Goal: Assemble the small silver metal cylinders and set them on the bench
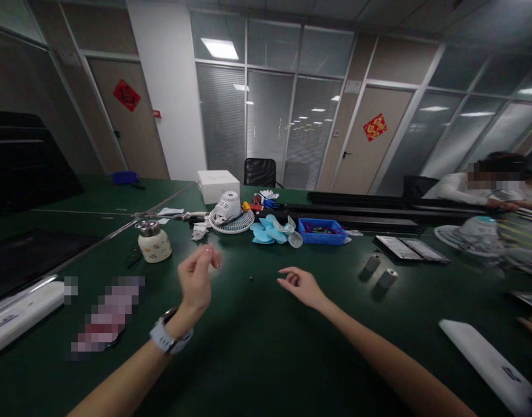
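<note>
My left hand [197, 279] is raised over the green table, its wrist in a pale watch strap. Its fingers are curled together in a pinch, slightly blurred, and whatever they may hold cannot be made out. Lower over the table, my right hand [304, 287] has thumb and index finger a little apart with nothing visible between them; its other fingers are curled. A tiny dark round piece [251, 278] lies on the table between my hands. Beyond them are light-blue fan blades [269, 230] and a white fan base on a round grille [232, 227].
A blue tray [321, 232] of small parts sits behind my right hand. Two metal cylinders [387, 278] stand to the right. A cream flask [155, 243] is at left, a white box [218, 186] farther back. Another person [459, 188] sits at far right.
</note>
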`<state>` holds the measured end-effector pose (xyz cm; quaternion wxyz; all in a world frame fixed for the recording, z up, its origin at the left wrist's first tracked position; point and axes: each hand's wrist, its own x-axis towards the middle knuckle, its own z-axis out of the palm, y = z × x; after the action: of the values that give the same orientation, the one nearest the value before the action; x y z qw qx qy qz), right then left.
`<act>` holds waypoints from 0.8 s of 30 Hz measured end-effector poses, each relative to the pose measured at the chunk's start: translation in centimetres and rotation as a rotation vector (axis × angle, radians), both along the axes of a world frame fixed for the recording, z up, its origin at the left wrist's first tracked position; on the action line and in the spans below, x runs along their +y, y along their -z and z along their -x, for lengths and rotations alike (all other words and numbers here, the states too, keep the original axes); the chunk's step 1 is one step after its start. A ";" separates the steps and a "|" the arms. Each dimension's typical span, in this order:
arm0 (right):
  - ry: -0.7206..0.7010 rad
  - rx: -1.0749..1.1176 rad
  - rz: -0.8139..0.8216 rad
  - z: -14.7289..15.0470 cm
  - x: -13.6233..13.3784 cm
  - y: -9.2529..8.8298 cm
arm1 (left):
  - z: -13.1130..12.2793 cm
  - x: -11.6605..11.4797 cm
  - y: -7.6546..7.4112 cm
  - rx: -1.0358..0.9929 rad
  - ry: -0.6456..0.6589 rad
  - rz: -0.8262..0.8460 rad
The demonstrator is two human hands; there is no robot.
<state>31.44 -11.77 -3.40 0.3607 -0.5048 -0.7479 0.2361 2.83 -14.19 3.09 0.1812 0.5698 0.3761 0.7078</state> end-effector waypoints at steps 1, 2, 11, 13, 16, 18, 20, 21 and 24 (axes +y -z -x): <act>-0.049 -0.009 0.064 2.5 0.9 0.3 | -0.2 0.5 1.1 0.033 -0.024 0.086; -0.082 -0.034 0.100 4.7 1.7 0.6 | -0.2 0.9 2.3 0.086 -0.046 0.186; 0.003 -0.090 -0.029 7.4 3.1 1.2 | 0.4 2.6 7.2 0.335 -0.030 0.565; -0.003 -0.076 -0.022 4.6 2.6 1.0 | 0.4 2.7 7.3 0.344 -0.018 0.575; 0.032 -0.060 0.016 1.3 1.9 0.6 | 0.4 2.9 7.5 0.347 -0.012 0.599; 0.048 -0.082 0.038 0.8 1.8 0.5 | 0.4 2.9 7.7 0.340 -0.022 0.608; 0.042 -0.132 0.042 1.5 2.0 0.4 | 0.4 2.9 7.8 0.334 -0.031 0.606; 0.037 -0.160 0.042 2.1 2.2 0.4 | 0.5 2.9 7.8 0.331 -0.031 0.605; 0.011 -0.226 0.044 4.3 3.1 0.2 | 0.6 3.0 8.1 0.318 -0.036 0.602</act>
<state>27.10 -8.71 -3.61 0.2641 -0.5403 -0.7756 0.1921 2.25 -11.21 -4.99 0.2680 0.5874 0.6015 0.4704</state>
